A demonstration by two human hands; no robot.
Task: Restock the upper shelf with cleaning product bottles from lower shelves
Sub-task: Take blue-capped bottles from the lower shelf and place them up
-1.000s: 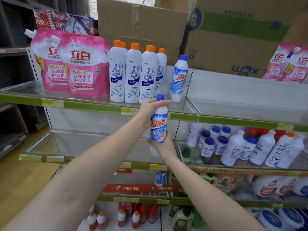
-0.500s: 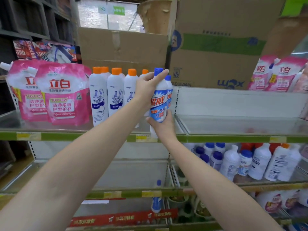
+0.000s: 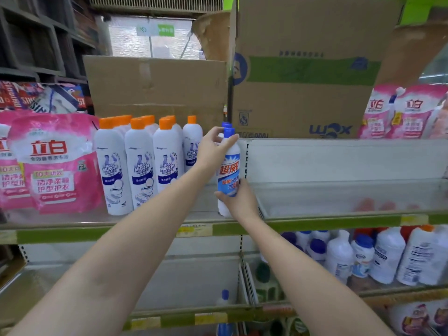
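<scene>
A white cleaning bottle (image 3: 229,166) with a blue cap and a red-and-blue label stands upright at the upper shelf (image 3: 315,223), near the shelf divider. My left hand (image 3: 211,147) grips its neck and shoulder from the left. My right hand (image 3: 238,200) holds its lower body from the front. Directly behind it, a second blue cap (image 3: 226,124) peeks out. To the left stand several white Mr Muscle bottles (image 3: 139,163) with orange caps.
Pink detergent pouches (image 3: 55,163) fill the upper shelf's left end and more (image 3: 402,112) sit at the far right. Cardboard boxes (image 3: 303,76) rise behind. The shelf below holds several white bottles (image 3: 363,255) at the right; another blue-capped bottle (image 3: 224,297) stands lower.
Both hands have lifted the blue-capped bottle from below the upper shelf up and forward onto it. The view has tilted upward and moved closer.
</scene>
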